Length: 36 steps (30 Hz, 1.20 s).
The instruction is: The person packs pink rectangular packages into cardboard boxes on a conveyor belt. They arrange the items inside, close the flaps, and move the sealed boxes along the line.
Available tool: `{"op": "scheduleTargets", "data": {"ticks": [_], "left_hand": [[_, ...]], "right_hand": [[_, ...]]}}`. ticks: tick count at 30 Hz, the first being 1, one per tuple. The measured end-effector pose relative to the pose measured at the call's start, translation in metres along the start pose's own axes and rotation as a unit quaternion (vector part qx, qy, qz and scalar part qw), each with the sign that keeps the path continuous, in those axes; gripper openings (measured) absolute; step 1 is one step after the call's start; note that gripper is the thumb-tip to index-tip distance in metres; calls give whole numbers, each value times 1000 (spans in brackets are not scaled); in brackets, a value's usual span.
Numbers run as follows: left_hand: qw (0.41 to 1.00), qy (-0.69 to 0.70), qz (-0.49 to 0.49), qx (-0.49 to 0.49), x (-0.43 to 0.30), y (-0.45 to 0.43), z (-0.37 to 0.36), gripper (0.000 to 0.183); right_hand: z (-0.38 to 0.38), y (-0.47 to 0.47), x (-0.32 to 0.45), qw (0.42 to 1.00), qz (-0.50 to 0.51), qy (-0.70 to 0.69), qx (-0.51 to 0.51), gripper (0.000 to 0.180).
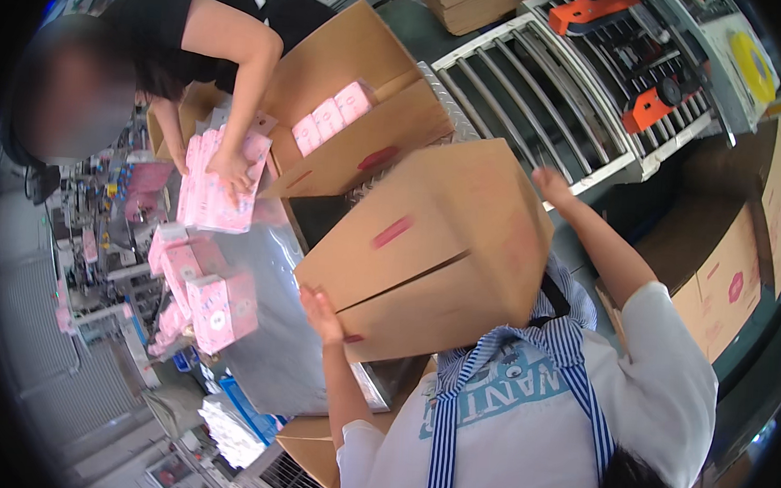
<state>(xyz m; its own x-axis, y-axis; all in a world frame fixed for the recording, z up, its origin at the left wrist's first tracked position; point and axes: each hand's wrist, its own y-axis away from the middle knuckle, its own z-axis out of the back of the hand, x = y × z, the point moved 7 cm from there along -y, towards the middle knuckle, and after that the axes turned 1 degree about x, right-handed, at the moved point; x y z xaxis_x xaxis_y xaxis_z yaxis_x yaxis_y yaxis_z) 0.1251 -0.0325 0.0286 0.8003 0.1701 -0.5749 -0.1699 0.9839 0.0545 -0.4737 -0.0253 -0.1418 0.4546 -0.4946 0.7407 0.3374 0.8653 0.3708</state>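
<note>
A large cardboard carton (409,265) with pink-red printing is tilted in front of my body, its flaps meeting at a narrow dark slit. My left hand (322,315) holds it at its left lower edge. Just off its far right corner is my right hand (553,188), fingers curled and blurred; whether it holds anything is unclear. Beyond it, an open carton (369,150) contains several pink printed packs (331,118). A co-worker's hands (232,170) press together a bundle of pink packs (215,196) beside that carton.
More pink packs (222,311) stand on the metal table (269,357). A roller conveyor (514,90) with orange parts (650,109) is at the upper right. Printed cartons (723,291) stand at my right. A blue crate (250,406) lies beyond the table's lower edge.
</note>
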Motion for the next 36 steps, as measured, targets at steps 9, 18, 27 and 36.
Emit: {"op": "scheduleTargets", "data": {"ticks": [9,18,27,36], "left_hand": [[758,587,244,142,-72,44,-135,55],[833,465,198,224,-90,2,-32,65],[984,-110,141,-22,-105,40,-39,39],[931,-356,47,58,-2,30,-86,50]], "right_hand": [[209,50,108,984,9,-170,55,28],[14,205,356,777,563,160,230,24],[94,56,173,955,12,288,61,69],[133,14,114,955,42,293,-34,32]]}}
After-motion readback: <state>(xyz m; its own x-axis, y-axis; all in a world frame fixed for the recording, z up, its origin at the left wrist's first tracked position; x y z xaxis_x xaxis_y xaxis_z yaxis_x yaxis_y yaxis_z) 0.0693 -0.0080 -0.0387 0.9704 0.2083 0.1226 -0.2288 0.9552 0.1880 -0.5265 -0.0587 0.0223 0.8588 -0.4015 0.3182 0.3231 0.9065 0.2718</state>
